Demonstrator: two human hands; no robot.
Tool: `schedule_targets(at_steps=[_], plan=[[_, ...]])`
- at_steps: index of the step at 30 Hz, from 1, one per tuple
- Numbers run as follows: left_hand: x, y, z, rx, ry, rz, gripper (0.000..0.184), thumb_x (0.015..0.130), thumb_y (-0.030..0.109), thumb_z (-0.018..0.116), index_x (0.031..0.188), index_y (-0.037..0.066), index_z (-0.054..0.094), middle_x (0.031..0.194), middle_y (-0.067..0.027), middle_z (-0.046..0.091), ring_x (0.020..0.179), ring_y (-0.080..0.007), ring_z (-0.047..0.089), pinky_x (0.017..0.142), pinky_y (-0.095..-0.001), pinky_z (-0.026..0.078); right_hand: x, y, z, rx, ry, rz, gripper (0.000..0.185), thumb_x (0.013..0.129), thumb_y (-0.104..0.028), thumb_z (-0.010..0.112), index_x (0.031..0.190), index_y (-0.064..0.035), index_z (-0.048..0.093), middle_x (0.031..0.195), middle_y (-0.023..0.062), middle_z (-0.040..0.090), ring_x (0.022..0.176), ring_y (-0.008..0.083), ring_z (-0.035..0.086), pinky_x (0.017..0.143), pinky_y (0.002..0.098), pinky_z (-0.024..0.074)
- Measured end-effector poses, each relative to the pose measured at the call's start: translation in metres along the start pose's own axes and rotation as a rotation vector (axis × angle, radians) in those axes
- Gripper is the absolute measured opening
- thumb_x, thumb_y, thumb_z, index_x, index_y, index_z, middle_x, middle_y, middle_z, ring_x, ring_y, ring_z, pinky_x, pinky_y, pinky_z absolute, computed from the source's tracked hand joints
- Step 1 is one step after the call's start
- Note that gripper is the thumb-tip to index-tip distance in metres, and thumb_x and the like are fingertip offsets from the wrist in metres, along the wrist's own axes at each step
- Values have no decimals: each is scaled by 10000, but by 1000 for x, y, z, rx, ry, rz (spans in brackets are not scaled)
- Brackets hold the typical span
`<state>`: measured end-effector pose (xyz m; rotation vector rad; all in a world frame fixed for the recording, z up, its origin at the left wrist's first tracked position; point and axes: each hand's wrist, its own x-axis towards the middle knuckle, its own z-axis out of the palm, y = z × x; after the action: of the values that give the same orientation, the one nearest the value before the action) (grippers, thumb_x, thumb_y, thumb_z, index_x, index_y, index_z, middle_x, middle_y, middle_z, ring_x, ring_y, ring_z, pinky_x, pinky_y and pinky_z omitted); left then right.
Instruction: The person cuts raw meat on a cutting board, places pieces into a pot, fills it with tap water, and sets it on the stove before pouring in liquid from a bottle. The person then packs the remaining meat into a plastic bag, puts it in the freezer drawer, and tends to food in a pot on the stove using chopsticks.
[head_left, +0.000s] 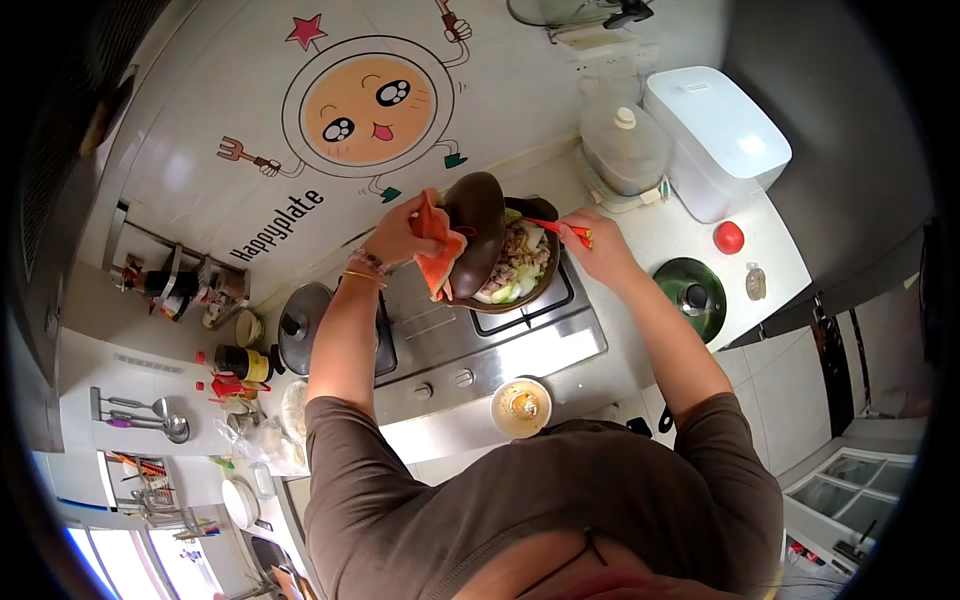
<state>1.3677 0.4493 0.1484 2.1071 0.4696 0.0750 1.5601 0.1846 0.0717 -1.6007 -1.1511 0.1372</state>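
Note:
My left hand (pixel 402 234) is closed on an orange cloth (pixel 437 265) and, through it, on a dark brown pot lid (pixel 480 225). The lid is tilted up over the left side of a brown pot (pixel 553 268) on the right burner. Meat and pale green vegetable pieces (pixel 522 265) show inside the pot. Red chopsticks (pixel 572 232) are gripped in my right hand (pixel 602 250) at the pot's right side, their tips reaching over the food. The lid hides part of the pot, and the cloth covers its handle.
A lidded pan (pixel 306 325) sits on the left burner. Near the stove's front edge stands a bowl (pixel 521 407). On the right counter are a green glass lid (pixel 690 298), a red round object (pixel 729 237), a plastic jug (pixel 627 150) and a white bin (pixel 715 135).

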Motion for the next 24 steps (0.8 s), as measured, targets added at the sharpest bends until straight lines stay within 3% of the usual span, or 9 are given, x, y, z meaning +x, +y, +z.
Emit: schedule_targets(at_steps=[5,6,9,16,24], plan=[[16,10,12,243,-51,54,564,555,120,764,1053,62,508,902,-25,584,841,-154,564,793,-296,461,-19,-14,-25,302,180,230,181,851,-107,553,912,44,632,853,195,603,762,328,593,712,354,472],[19,12,14,269,-83,51,582,561,114,768,1076,52,503,919,-20,576,864,-144,553,809,-288,455,-24,-35,-36,368,191,318,159,845,-93,546,897,27,636,815,183,591,725,321,586,657,351,470],[26,20,21,364,-131,55,591,564,114,766,1089,43,505,927,-31,573,881,-143,547,823,-289,449,-52,-45,-39,38,115,189,139,834,-78,548,882,14,640,813,173,581,679,312,577,597,359,464],[36,33,36,544,-196,81,508,524,169,745,969,32,541,837,-116,603,799,-233,583,762,-328,473,-84,-59,8,-83,120,-43,126,820,-77,581,910,-5,633,757,158,576,630,310,582,571,360,468],[47,40,67,818,-196,95,499,504,248,692,945,63,554,880,-150,622,837,-330,599,713,-394,495,-111,-77,-59,144,393,229,131,874,-51,547,923,43,623,763,109,577,627,172,627,571,266,507]])
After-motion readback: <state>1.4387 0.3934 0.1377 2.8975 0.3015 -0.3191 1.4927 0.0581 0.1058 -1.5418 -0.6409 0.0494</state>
